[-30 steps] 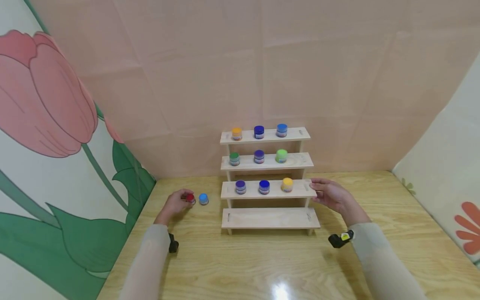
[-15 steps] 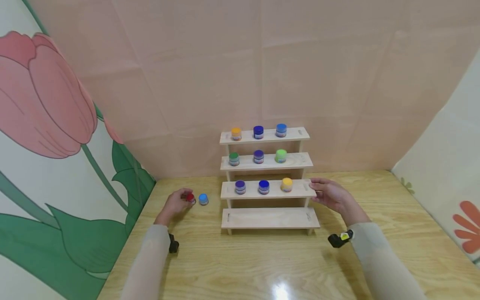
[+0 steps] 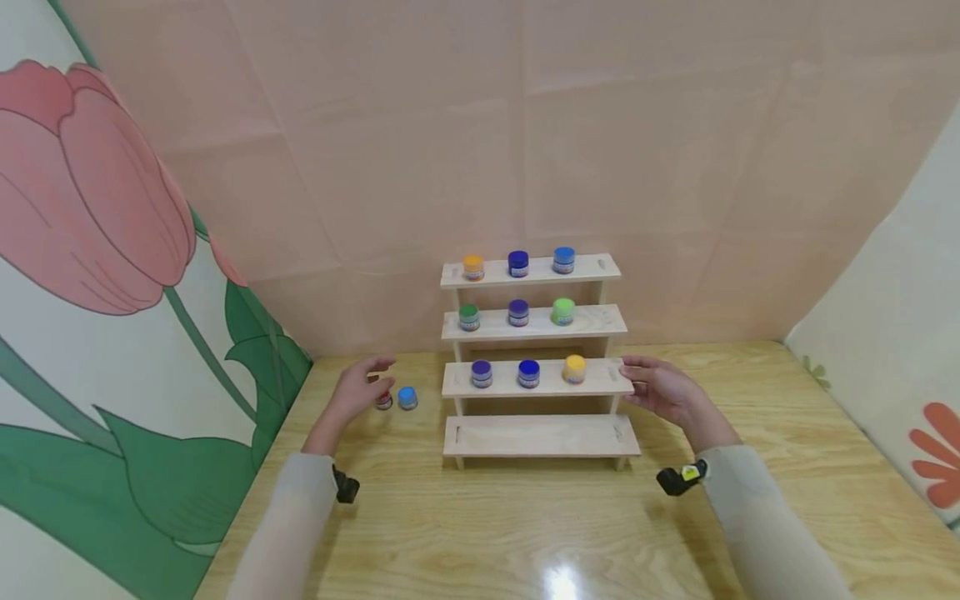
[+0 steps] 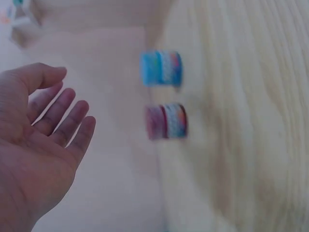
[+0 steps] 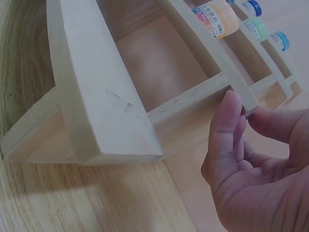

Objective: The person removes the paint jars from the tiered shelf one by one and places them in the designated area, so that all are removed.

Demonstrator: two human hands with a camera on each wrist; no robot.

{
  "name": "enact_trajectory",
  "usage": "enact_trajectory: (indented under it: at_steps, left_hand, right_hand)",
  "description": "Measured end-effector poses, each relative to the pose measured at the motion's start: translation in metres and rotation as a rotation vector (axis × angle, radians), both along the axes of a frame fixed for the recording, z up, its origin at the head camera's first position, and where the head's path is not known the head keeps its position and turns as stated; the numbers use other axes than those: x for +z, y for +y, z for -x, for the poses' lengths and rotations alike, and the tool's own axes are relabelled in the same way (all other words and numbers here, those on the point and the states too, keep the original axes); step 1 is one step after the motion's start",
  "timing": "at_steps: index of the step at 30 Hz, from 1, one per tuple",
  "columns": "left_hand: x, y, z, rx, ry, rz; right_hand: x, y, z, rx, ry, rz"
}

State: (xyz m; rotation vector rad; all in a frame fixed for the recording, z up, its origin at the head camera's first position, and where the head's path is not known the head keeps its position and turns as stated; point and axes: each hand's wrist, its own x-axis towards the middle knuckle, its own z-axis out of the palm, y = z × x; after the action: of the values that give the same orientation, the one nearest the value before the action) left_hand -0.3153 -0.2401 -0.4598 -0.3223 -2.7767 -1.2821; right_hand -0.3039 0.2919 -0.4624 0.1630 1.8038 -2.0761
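Note:
My left hand [image 3: 357, 390] is raised just above a red-lidded paint jar [image 3: 384, 402], its fingers apart with nothing between them. In the left wrist view that red jar [image 4: 166, 122] stands on the table, clear of the hand's relaxed fingers [image 4: 82, 137]. Beside it stands a light-blue paint jar [image 3: 407, 399]. My right hand [image 3: 663, 392] pinches the right end of a board on the four-step wooden display shelf [image 3: 542, 437]. The right wrist view shows thumb and fingers on either side of that board end [image 5: 246, 104].
The upper three steps each bear three paint jars, among them an orange one [image 3: 473, 267], a green one [image 3: 468, 317] and a yellow one [image 3: 574, 369]. The bottom step has none. Behind the wooden table [image 3: 450, 533] rises a pink backdrop [image 3: 390, 167].
The left hand has let go of the red jar, lifted slightly and spread its fingers; the jar stays where it was. The right hand keeps its hold on the shelf.

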Motion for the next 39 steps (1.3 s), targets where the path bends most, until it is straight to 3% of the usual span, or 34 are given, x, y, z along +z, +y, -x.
enact_trajectory:
  at_steps: [6,18,30,39]
  left_hand:
    - [0.016,0.025,-0.009,-0.060,0.054,-0.037]
    - [0.036,0.063,-0.024,-0.156,0.119,-0.077]
    - [0.033,0.092,-0.028,-0.229,0.122,-0.123]
    - [0.031,0.113,-0.028,-0.249,0.110,-0.119]
  right_hand:
    - [0.000,0.001,0.000,-0.001,0.000,0.001]
    - [0.001,0.001,0.000,-0.009,-0.006,-0.005]
    - [0.002,-0.001,-0.001,-0.010,-0.011,-0.016]
    - [0.001,0.000,-0.001,-0.009,-0.007,-0.002]
